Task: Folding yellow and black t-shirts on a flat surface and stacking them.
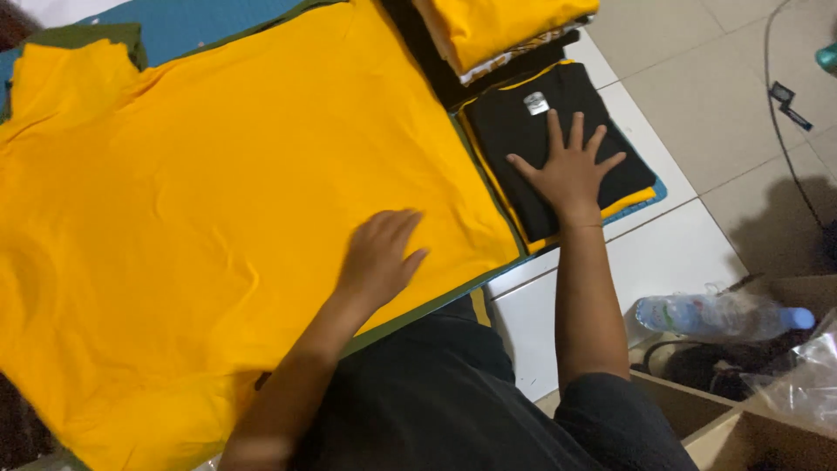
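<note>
Yellow shirt (218, 218) lies spread flat, soft cloth, slightly creased, over a green board (418, 316). Left hand (379, 257) rests palm-down on its lower edge, fingers loosely together, gripping nothing. Right hand (571, 170) presses a folded black shirt (523, 131), fingers splayed wide. Plastic bottle (719, 316) lies on the tiled floor (697, 78) nearby.

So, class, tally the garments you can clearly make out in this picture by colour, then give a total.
Yellow: 2, the spread shirt under the left hand and the folded one at the top.
Black: 1, the folded shirt under the right hand.
Total: 3. Layers beneath these stacks are too hidden to count.
</note>
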